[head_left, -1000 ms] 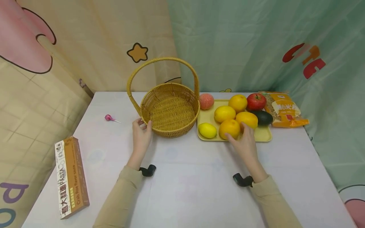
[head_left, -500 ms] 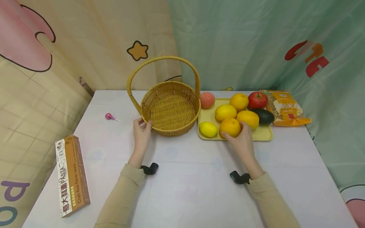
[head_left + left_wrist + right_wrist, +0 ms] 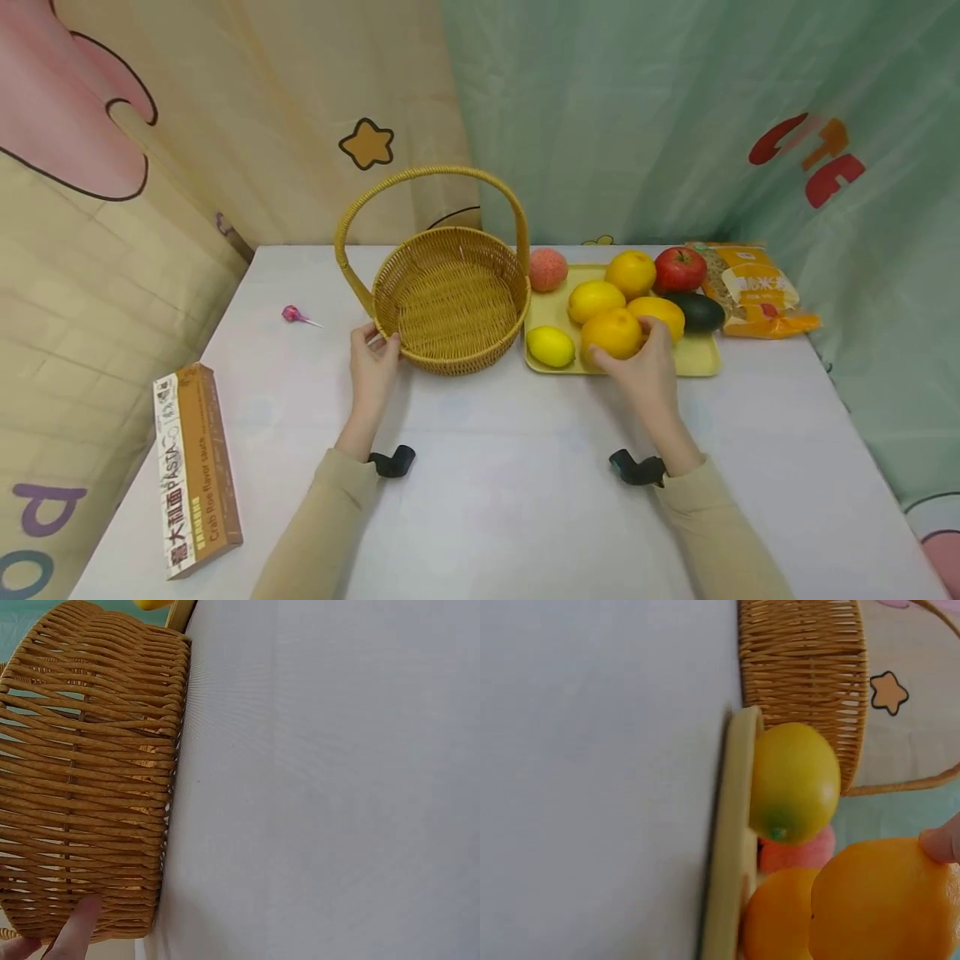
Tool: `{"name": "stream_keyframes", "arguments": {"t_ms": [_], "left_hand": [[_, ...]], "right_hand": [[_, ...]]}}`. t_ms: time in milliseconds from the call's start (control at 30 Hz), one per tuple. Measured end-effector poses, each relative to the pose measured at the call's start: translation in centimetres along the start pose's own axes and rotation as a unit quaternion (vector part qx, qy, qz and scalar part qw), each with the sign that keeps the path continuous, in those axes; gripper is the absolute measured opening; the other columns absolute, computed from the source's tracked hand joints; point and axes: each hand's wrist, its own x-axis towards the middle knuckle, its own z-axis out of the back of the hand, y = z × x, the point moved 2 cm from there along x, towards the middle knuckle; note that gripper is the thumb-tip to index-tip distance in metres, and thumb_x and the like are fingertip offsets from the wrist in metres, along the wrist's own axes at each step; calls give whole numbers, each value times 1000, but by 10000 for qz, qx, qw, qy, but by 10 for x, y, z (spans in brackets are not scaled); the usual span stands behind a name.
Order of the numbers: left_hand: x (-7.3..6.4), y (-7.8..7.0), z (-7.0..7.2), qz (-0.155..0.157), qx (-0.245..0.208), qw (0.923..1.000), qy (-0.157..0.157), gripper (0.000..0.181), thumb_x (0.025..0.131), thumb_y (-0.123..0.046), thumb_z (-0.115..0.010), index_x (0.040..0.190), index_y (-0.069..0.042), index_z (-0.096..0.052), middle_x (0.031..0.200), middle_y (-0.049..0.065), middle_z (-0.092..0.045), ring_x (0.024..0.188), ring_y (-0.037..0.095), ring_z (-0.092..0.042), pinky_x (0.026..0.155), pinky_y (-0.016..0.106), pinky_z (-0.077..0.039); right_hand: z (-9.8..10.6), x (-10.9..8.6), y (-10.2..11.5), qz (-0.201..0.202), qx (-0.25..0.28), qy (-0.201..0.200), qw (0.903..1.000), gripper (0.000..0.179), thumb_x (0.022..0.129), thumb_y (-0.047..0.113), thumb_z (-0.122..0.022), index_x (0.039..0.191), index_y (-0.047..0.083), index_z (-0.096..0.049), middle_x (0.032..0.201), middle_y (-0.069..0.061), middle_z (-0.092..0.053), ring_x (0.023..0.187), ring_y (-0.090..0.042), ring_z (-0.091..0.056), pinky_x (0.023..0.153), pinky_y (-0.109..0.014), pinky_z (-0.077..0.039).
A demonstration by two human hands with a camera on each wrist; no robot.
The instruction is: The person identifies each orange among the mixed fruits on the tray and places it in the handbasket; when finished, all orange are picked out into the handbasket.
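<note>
Our left hand (image 3: 373, 371) pinching a wicker basket (image 3: 453, 365), our right hand (image 3: 647, 373) gripping an orange (image 3: 612, 332), a lemon (image 3: 551, 347) nearby on a tray (image 3: 697, 360)

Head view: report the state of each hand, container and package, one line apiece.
Round woven wicker basket: upright, arched handle standing up.
Yellow rectangular tray: flat, bearing several fruits.
Left hand: holding the basket's side.
Right hand: gripping a round orange fruit.
Long white-and-brown pasta box: lying down, looks closed.
Orange-and-clear plastic food bag: lying down, filled; whether sealed cannot be told.
</note>
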Motion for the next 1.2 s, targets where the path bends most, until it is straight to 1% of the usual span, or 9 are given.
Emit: {"name": "stream_keyframes", "arguments": {"t_ms": [133, 233, 300, 400, 567, 767, 900, 1000, 1200], "left_hand": [[-8, 3, 1, -155, 210, 9997, 21, 50, 101, -14, -50, 143, 3, -29, 146, 22, -37, 128, 33, -48, 99, 42, -56], [-13, 5, -1, -298, 341, 9990, -64, 50, 102, -15, -49, 144, 3, -29, 145, 23, -37, 128, 34, -47, 98, 43, -56], [-15, 6, -2, -356, 374, 9986, -83, 50, 102, -15, -48, 144, 3, -28, 146, 23, -37, 129, 33, -46, 99, 43, -55], [-16, 8, -4, -386, 255, 9989, -101, 50, 103, -16, -48, 144, 3, -28, 146, 22, -36, 130, 32, -45, 100, 43, -55], [-18, 9, -3, -373, 132, 9989, -253, 49, 103, -16, -48, 144, 3, -30, 146, 22, -38, 131, 32, -44, 102, 44, -53], [-20, 7, -4, -402, -81, 9985, -369, 48, 103, -14, -49, 144, 4, -31, 145, 23, -39, 131, 34, -45, 103, 46, -53], [-20, 6, -6, -366, -239, 9984, -360, 48, 103, -14, -49, 144, 3, -30, 146, 23, -38, 130, 34, -45, 103, 46, -52], [-21, 6, -6, -330, -274, 9984, -362, 48, 103, -14, -49, 144, 2, -30, 146, 23, -38, 130, 33, -46, 103, 46, -52], [-21, 7, -6, -339, -196, 9984, -409, 49, 103, -16, -49, 144, 2, -30, 145, 23, -38, 128, 34, -47, 101, 47, -53]], "right_hand": [[2, 0, 27, 351, 127, 91, 9993, 85, 81, 32, -79, 144, 2, -30, 140, -20, -42, 125, -36, -44, 109, -50, -43], [-8, 2, 51, 674, 302, 393, 9965, 86, 81, 32, -80, 144, 2, -30, 141, -20, -44, 124, -35, -47, 106, -50, -47], [-19, 3, 65, 865, 455, 654, 9931, 86, 80, 31, -80, 145, 3, -30, 141, -20, -44, 123, -34, -48, 105, -49, -48], [-41, 6, 84, 1170, 566, 984, 9866, 85, 78, 31, -81, 144, 5, -33, 140, -18, -45, 121, -32, -49, 104, -48, -49], [-86, 14, 107, 1556, 427, 1362, 9774, 83, 76, 36, -80, 142, 7, -37, 135, -15, -49, 116, -30, -52, 101, -47, -50], [-135, 23, 128, 1768, 115, 1764, 9682, 81, 78, 35, -81, 140, 6, -39, 136, -16, -51, 118, -31, -55, 101, -47, -51], [-161, 25, 138, 1873, -133, 2137, 9587, 80, 79, 31, -82, 141, 5, -39, 136, -18, -53, 117, -31, -57, 100, -46, -52], [-176, 26, 143, 1895, -327, 2312, 9537, 79, 80, 28, -82, 142, 4, -39, 135, -18, -55, 117, -31, -58, 101, -45, -52], [-191, 26, 152, 1880, -468, 2322, 9532, 79, 79, 24, -83, 142, 4, -40, 137, -19, -54, 118, -33, -58, 102, -46, -51]]}}
